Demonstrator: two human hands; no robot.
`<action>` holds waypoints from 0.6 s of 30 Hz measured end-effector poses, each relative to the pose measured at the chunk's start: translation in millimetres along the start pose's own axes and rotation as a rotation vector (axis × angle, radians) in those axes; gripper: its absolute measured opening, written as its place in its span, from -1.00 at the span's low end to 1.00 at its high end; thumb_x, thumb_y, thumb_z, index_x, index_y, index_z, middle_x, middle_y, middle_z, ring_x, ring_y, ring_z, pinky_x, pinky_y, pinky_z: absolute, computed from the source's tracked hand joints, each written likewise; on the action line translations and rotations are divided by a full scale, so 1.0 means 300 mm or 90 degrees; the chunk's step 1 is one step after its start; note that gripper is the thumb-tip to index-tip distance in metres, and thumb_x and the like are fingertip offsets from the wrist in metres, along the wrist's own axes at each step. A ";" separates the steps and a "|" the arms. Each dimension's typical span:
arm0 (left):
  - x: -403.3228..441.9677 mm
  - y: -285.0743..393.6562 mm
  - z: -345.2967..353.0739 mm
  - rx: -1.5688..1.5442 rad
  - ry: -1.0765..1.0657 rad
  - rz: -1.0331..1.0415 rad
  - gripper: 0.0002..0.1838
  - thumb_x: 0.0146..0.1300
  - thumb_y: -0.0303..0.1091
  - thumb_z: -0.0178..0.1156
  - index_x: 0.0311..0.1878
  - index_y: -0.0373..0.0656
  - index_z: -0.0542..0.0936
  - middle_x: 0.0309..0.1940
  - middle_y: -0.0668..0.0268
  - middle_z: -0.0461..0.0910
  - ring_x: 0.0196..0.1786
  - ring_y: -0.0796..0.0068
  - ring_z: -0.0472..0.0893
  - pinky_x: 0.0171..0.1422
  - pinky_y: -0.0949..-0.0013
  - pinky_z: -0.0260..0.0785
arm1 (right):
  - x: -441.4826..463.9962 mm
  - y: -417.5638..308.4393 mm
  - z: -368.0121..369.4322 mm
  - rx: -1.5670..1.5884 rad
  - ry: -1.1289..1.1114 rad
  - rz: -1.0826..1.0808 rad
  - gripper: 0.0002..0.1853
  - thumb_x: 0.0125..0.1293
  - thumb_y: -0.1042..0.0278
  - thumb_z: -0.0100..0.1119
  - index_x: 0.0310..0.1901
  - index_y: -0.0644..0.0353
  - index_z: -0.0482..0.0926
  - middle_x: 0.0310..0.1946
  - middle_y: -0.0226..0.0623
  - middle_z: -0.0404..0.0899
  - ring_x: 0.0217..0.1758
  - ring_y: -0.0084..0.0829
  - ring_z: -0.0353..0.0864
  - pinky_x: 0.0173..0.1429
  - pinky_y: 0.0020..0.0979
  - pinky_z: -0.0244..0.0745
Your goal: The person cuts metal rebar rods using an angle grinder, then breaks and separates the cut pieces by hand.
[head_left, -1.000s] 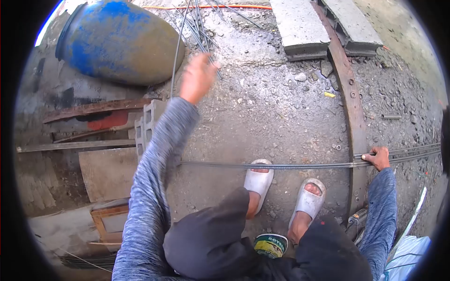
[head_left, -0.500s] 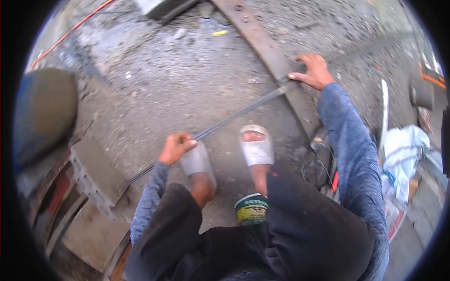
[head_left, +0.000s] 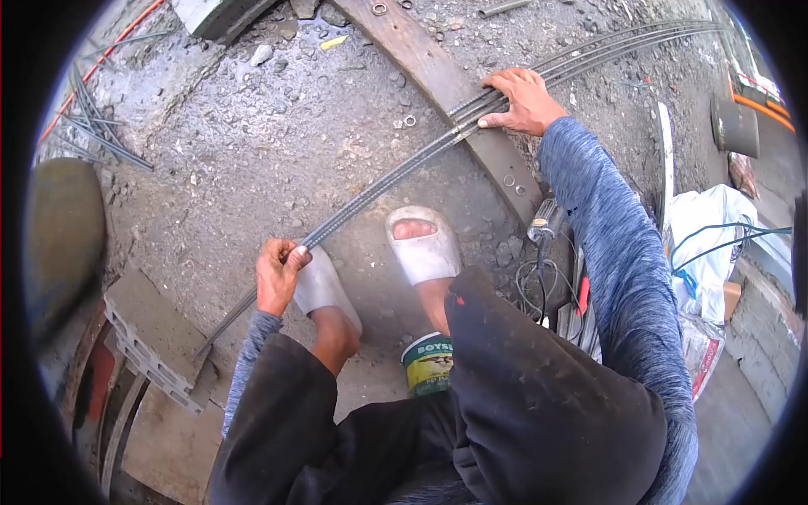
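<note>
A bundle of thin dark ribbed steel bars (head_left: 383, 186) runs diagonally in front of me, from a hollow concrete block (head_left: 160, 324) at lower left to the upper right. My left hand (head_left: 280, 273) is closed around the bundle near its lower end, thumb on top. Further up, my right hand (head_left: 526, 99) grips over the bars, thumb on the near side and fingers on the far side. Beneath this stretch lies a flat plank (head_left: 421, 63) with metal rings on it. Beyond the right hand the bars fan out slightly.
A green paint bucket (head_left: 427, 362) stands between my legs. Right of the plank lie a corded power tool (head_left: 547, 220) and a white sack (head_left: 711, 223). More bars (head_left: 105, 135) lie at upper left, above a rounded drum-like object (head_left: 63, 236). Gravel covers the ground.
The view has shifted, so the scene sits further left and up, and it is sharper. Both hands stay on the bars at about the same places.
</note>
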State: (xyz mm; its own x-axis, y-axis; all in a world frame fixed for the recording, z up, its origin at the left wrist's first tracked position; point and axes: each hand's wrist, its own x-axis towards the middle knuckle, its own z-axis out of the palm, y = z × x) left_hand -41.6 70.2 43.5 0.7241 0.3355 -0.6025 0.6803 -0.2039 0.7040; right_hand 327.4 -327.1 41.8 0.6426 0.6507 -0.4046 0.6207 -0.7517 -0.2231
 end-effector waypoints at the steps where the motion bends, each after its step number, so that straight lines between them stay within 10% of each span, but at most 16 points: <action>1: 0.000 0.000 -0.005 0.047 0.000 0.045 -0.77 0.35 -0.34 0.35 -0.30 -0.32 0.59 -0.39 0.18 0.62 -0.36 0.42 0.62 -0.19 0.30 0.46 | 0.002 0.004 -0.005 -0.005 -0.003 -0.004 -0.13 0.06 -0.44 0.41 0.32 -0.08 0.52 0.36 -0.21 0.48 0.56 -0.06 0.21 0.63 0.11 -0.08; 18: 0.032 0.081 -0.073 0.170 -0.195 -0.016 -0.44 0.53 0.05 0.13 -0.15 -0.40 0.71 -0.39 0.13 0.75 -0.31 0.42 0.71 -0.14 0.31 0.53 | 0.080 -0.007 -0.033 -0.062 -0.131 0.007 -0.06 0.04 -0.58 0.30 0.28 0.04 0.58 0.22 -0.18 0.58 0.42 -0.06 0.39 0.56 0.08 0.08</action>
State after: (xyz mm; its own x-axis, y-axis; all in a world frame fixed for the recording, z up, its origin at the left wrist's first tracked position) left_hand -20.7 88.5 63.0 0.6799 0.0626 -0.7307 0.6747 -0.4438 0.5898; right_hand 345.9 -308.9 41.3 0.5505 0.5996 -0.5809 0.6614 -0.7379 -0.1348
